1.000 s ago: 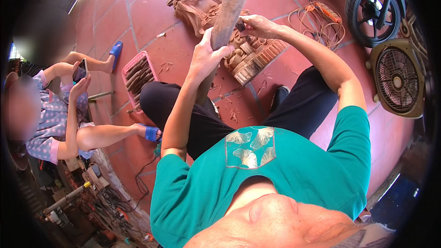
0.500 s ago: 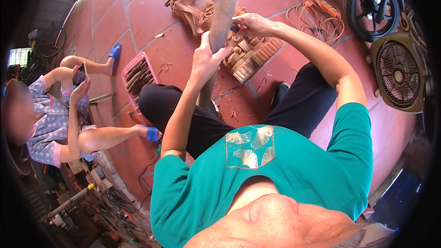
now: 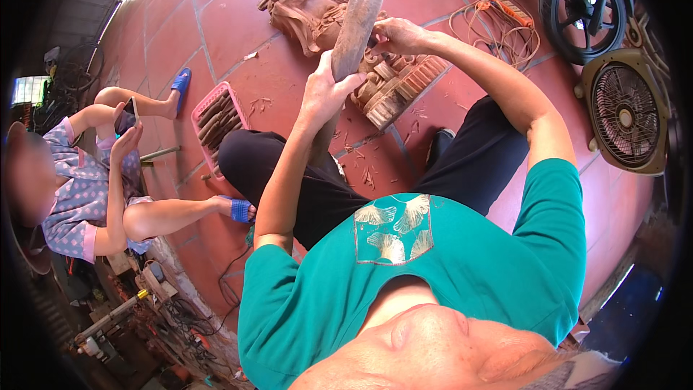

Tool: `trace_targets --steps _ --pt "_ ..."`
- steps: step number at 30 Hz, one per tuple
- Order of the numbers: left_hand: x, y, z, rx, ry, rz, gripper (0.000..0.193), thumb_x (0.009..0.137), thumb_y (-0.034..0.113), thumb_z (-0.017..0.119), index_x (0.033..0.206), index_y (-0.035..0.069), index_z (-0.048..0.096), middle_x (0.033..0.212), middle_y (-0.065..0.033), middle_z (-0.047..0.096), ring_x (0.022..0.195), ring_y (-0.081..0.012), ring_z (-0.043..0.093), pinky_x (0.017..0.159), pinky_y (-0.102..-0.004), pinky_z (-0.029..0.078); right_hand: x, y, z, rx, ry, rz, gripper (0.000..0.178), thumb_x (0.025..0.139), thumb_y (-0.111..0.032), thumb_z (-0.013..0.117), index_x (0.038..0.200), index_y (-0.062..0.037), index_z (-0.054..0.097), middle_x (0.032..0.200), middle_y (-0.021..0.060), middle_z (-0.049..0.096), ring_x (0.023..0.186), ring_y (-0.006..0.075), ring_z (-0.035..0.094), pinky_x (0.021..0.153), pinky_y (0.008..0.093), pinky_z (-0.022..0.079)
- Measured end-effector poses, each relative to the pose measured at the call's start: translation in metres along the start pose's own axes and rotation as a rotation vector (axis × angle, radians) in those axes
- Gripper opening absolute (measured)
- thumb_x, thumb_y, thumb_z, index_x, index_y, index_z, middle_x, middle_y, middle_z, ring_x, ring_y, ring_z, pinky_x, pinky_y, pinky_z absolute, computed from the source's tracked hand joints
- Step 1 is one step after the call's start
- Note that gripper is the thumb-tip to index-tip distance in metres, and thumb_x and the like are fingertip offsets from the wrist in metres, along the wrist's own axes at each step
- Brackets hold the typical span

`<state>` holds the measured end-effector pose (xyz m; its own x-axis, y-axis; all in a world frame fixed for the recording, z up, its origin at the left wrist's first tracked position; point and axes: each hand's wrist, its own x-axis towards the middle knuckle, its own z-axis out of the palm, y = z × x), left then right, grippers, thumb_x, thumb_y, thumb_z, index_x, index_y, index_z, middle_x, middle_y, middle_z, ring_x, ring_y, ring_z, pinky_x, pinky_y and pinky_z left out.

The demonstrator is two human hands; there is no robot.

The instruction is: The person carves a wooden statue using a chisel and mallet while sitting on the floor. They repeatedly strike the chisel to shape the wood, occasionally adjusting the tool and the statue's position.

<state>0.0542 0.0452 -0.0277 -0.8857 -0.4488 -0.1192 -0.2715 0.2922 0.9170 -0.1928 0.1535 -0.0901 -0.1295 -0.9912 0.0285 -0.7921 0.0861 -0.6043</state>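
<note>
A carved wooden statue (image 3: 307,11) lies on the tiled floor in front of me, its ornate base (image 3: 404,85) nearest my knees. My left hand (image 3: 325,94) is wrapped round a long, thick wooden club (image 3: 359,25), which slants up over the statue's middle. Beside the club's upper part, my right hand (image 3: 399,36) is closed against the carving. Its fingertips pinch something dark and slim, mostly hidden behind the club. Thin wood shavings (image 3: 368,175) are scattered between my legs.
A pink basket (image 3: 229,89) of wooden-handled tools stands by my left knee. At the left sits a person (image 3: 94,188) holding a phone (image 3: 128,115). An orange power strip (image 3: 512,11) with coiled cords, a wheel (image 3: 583,7) and a box fan (image 3: 626,115) are at the right.
The club, blurred by motion before, is now sharp, with its top slightly farther right. My right hand has shifted a little to the right. The statue stays in place.
</note>
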Motion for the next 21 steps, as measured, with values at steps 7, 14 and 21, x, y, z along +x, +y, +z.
trace_targets --steps 7,14,21 --pt "-0.004 0.002 0.000 -0.098 0.023 -0.006 0.061 0.086 0.026 0.078 0.135 0.002 0.050 0.089 -0.0106 0.068 0.063 -0.0137 0.061 0.054 -0.0305 0.051 -0.012 0.014 -0.019 0.119 0.121 0.094 0.056 0.088 -0.019 0.077 0.140 -0.0141 0.057 0.079 0.0065 0.057 0.074 0.0204 0.056 0.069 0.0386 0.047" --pt "-0.002 0.004 0.002 -0.099 0.016 -0.016 0.062 0.086 0.026 0.079 0.136 0.002 0.050 0.088 -0.0104 0.068 0.061 -0.0132 0.061 0.052 -0.0296 0.050 -0.020 0.001 -0.024 0.208 0.111 0.106 0.060 0.094 -0.018 0.074 0.149 -0.0161 0.050 0.086 0.0030 0.062 0.080 0.0134 0.060 0.077 0.0336 0.052" --pt "-0.002 0.009 0.004 -0.073 -0.003 -0.028 0.063 0.086 0.027 0.079 0.136 0.002 0.049 0.087 -0.0104 0.068 0.060 -0.0132 0.061 0.052 -0.0297 0.050 -0.017 0.010 -0.022 0.200 0.039 0.153 0.058 0.094 -0.015 0.073 0.147 -0.0153 0.051 0.089 0.0023 0.064 0.080 0.0124 0.060 0.076 0.0327 0.053"
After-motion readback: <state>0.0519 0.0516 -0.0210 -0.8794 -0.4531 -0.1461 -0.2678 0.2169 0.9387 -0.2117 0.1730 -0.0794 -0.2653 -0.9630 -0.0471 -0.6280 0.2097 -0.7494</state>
